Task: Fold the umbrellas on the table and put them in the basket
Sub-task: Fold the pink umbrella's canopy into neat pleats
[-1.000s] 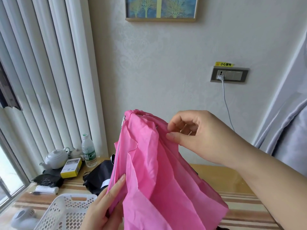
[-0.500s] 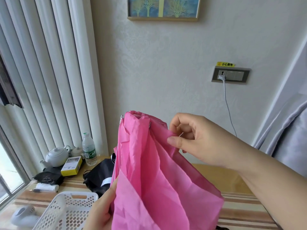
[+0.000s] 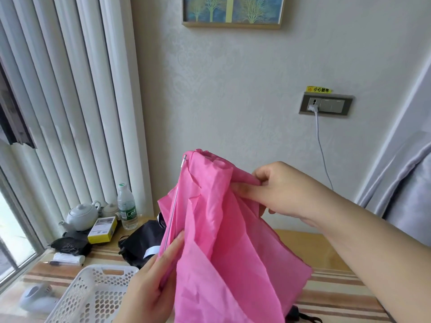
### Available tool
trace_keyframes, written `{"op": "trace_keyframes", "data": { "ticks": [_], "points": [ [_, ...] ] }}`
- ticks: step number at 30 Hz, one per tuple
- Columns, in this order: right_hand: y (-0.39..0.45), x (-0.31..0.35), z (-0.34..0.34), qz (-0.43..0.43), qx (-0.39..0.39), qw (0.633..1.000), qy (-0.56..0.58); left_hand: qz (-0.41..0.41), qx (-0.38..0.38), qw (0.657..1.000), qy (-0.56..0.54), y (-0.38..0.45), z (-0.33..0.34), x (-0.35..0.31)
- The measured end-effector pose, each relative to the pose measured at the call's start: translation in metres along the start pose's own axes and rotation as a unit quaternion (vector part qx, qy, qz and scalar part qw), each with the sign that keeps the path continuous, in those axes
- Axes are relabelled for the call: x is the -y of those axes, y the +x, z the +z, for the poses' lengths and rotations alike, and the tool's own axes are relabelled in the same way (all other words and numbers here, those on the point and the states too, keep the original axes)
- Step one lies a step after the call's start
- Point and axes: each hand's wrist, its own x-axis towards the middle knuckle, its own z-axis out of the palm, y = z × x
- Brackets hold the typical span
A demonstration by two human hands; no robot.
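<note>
The pink umbrella (image 3: 224, 241), light, limp and slippery, was pinched at a canopy fold by the right hand (image 3: 279, 190); its ribs were gripped by the left hand (image 3: 151, 283), judged the firmer hold.

I see a white teapot (image 3: 82, 215), a water bottle (image 3: 127, 207) and a yellow box (image 3: 102, 230) by the blinds (image 3: 70, 101); a framed picture (image 3: 233, 11) above; perhaps a pen (image 3: 58, 263).

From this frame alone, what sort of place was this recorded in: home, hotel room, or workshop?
Most likely a hotel or guest room, possibly a bedroom at home. A white teapot and water bottle stand by the window on the table, a framed tree picture hangs on the wallpapered wall, and grey bedding shows at right.
</note>
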Motion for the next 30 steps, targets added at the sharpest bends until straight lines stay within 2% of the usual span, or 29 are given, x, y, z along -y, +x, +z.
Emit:
{"op": "trace_keyframes", "data": {
  "ticks": [2,5,10,11,14,17,19,21,23,27,30],
  "points": [
    [0.005,-0.006,-0.001,-0.007,-0.023,1.0,0.007,-0.008,0.021,1.0,0.001,0.011,0.001,-0.018],
    [0.007,-0.011,0.001,-0.01,0.007,0.999,0.039,0.025,0.027,0.998,0.042,0.013,-0.004,-0.016],
    [-0.003,-0.005,0.001,0.091,0.079,0.989,0.082,-0.003,0.055,0.996,0.073,0.01,-0.003,-0.018],
    [-0.004,-0.002,0.004,0.097,0.084,0.99,0.064,-0.005,0.061,0.994,0.088,0.011,-0.002,-0.02],
    [-0.014,0.006,0.015,0.041,0.069,0.995,-0.061,-0.045,0.087,0.989,0.108,0.014,0.0,-0.028],
    [-0.008,-0.011,0.02,-0.034,0.053,0.984,-0.165,0.0,0.073,0.993,0.098,0.014,0.0,-0.03],
    [-0.005,-0.019,0.016,-0.065,0.028,0.987,-0.143,-0.041,0.059,0.996,0.045,0.014,-0.005,-0.032],
    [-0.005,-0.021,0.014,-0.099,0.011,0.988,-0.122,-0.108,0.079,0.988,-0.082,0.012,-0.006,-0.032],
    [-0.005,-0.024,0.014,-0.125,0.002,0.986,-0.108,-0.13,0.063,0.981,-0.129,0.013,-0.008,-0.034],
    [-0.005,-0.031,0.011,-0.127,0.006,0.991,-0.039,-0.107,0.082,0.989,-0.06,0.015,-0.009,-0.033],
    [-0.004,-0.035,0.003,-0.098,-0.046,0.992,0.062,-0.098,0.073,0.992,-0.026,0.013,-0.01,-0.031]
  ]
}}
